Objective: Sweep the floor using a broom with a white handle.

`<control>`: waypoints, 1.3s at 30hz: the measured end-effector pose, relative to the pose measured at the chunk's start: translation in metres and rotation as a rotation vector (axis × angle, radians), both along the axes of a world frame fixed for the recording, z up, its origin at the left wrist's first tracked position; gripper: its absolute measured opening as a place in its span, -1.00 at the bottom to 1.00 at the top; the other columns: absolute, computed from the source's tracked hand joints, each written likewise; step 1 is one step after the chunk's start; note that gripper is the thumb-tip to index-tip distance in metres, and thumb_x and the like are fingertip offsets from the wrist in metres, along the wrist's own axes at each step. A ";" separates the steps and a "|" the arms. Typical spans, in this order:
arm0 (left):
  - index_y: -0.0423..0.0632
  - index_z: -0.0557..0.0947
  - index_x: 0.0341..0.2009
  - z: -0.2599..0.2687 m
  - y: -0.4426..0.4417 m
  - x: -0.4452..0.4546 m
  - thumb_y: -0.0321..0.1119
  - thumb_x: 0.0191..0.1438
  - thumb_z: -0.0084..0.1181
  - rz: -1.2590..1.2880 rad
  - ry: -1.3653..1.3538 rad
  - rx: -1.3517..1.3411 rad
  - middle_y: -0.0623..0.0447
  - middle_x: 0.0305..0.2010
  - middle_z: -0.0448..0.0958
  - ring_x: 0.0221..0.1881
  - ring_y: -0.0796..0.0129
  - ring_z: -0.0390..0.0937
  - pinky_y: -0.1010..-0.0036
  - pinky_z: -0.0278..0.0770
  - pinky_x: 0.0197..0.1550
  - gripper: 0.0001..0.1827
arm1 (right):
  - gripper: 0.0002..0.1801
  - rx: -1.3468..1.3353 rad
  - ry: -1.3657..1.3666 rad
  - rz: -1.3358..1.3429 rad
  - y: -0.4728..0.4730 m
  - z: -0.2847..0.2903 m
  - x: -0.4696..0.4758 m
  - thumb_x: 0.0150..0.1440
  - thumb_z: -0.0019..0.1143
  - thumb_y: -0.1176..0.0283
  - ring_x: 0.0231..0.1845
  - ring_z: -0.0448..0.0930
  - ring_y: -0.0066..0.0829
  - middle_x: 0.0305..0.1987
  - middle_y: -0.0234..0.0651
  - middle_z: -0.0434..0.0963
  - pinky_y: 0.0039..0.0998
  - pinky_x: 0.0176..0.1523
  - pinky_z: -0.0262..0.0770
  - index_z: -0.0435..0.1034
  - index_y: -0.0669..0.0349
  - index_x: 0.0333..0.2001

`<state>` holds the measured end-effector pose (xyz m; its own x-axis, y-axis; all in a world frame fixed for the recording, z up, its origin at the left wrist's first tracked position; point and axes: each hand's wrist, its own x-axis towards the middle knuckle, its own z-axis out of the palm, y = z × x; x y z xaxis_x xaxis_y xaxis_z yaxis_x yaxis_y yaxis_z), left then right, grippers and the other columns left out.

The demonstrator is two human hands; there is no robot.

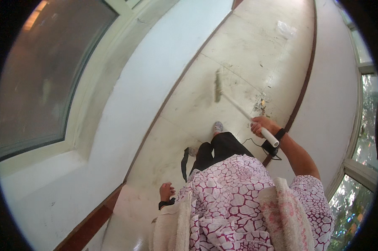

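My right hand (pixel 263 126) is closed around the white tubular handle (pixel 239 108) of a broom, near the handle's open end. The broom's head (pixel 218 86), with greenish bristles, is on or just above the floor, ahead of my shoes and a little to the left. A small heap of debris (pixel 261 105) lies on the floor to the right of the broom's head. My left hand (pixel 167 190) hangs at my left side with its fingers partly curled, holding nothing that I can see. Both wrists wear black bands.
Pale tiled floor (pixel 189 103) runs between two white walls with dark red baseboards. A clear plastic bag (pixel 286 29) lies farther along the floor. A black device with a cable (pixel 269 148) is by my right wrist. Windows line both sides. Loose bits are scattered about the tiles.
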<state>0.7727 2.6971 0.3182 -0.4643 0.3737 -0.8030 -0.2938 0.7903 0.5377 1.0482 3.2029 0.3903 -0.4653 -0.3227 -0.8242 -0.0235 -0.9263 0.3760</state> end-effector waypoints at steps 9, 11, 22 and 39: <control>-0.17 0.39 -0.37 0.043 0.015 0.005 -0.26 -0.10 -0.08 0.044 0.073 -0.038 -0.02 -0.59 0.38 -0.72 0.37 0.35 0.53 0.33 -0.76 -0.75 | -0.73 -0.138 0.112 0.156 -0.077 -0.025 -0.020 0.08 -0.26 0.30 -0.82 0.11 -0.76 -0.75 -0.56 0.11 -0.78 -0.76 0.13 0.07 0.19 -0.58; -0.17 0.39 -0.38 0.061 0.024 0.007 -0.26 -0.10 -0.08 0.197 -0.008 -0.105 -0.02 -0.59 0.38 -0.72 0.39 0.35 0.54 0.33 -0.75 -0.75 | -0.82 -0.175 0.153 0.121 -0.090 -0.039 -0.017 0.11 -0.35 0.32 -0.81 0.16 -0.71 -0.75 -0.55 0.11 -0.72 -0.78 0.10 0.02 0.18 -0.45; -0.15 0.40 -0.38 0.057 0.017 0.019 -0.24 -0.09 -0.09 0.116 -0.070 -0.147 0.00 -0.62 0.38 -0.73 0.38 0.36 0.52 0.36 -0.74 -0.76 | -0.74 0.073 -0.032 -0.118 -0.012 -0.022 0.094 0.10 -0.32 0.29 -0.84 0.19 -0.75 -0.76 -0.56 0.16 -0.76 -0.80 0.23 0.10 0.23 -0.53; -0.16 0.39 -0.38 0.039 0.052 0.008 -0.25 -0.08 -0.10 -0.109 0.045 -0.003 -0.01 -0.61 0.39 -0.72 0.37 0.37 0.53 0.36 -0.74 -0.76 | -0.75 0.054 0.174 -0.193 -0.005 0.022 0.019 0.08 -0.28 0.32 -0.79 0.12 -0.80 -0.72 -0.57 0.11 -0.76 -0.75 0.09 0.06 0.14 -0.60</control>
